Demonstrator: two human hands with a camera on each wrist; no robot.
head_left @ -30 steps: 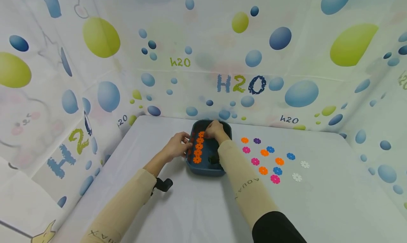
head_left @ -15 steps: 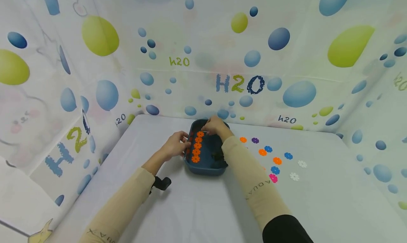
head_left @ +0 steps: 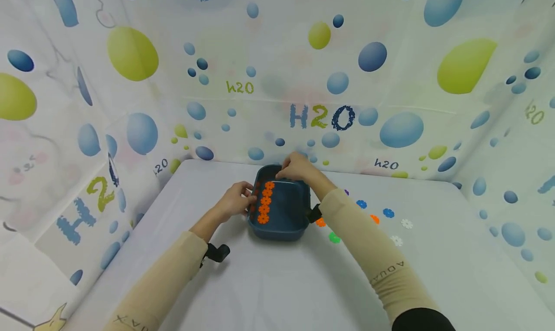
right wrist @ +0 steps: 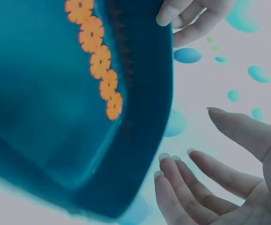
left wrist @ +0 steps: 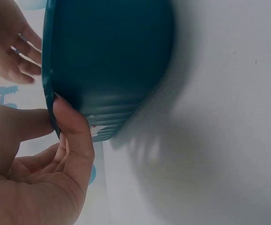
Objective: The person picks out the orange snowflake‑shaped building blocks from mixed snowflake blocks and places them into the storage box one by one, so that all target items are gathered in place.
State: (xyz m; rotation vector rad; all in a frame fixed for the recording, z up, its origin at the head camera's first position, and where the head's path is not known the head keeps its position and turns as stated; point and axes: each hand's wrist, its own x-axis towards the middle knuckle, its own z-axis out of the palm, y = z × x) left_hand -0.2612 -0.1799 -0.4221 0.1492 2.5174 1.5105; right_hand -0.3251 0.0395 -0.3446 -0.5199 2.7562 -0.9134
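Note:
A dark blue-green plastic tub [head_left: 289,208] stands on the white tablecloth. Along the left side of its floor runs a row of several orange flower-shaped pieces [head_left: 265,203], overlapping end to end. My left hand [head_left: 234,201] pinches the tub's left rim; the left wrist view has the thumb inside and a finger of the left hand [left wrist: 55,168] against the outer wall. My right hand [head_left: 300,168] hovers at the far rim. In the right wrist view, fingers and thumb of the right hand [right wrist: 229,187] are apart with nothing between them.
Right of the tub lie loose flower pieces, among them a green one [head_left: 334,237], blue ones [head_left: 388,213] and white ones [head_left: 406,223]. My right sleeve [head_left: 364,239] covers part of that spread. A patterned curtain [head_left: 260,114] hangs behind the table.
My right hand has lifted from inside the tub to its far rim, its forearm swinging right over the loose pieces. The green piece has come into view. My left hand keeps its hold.

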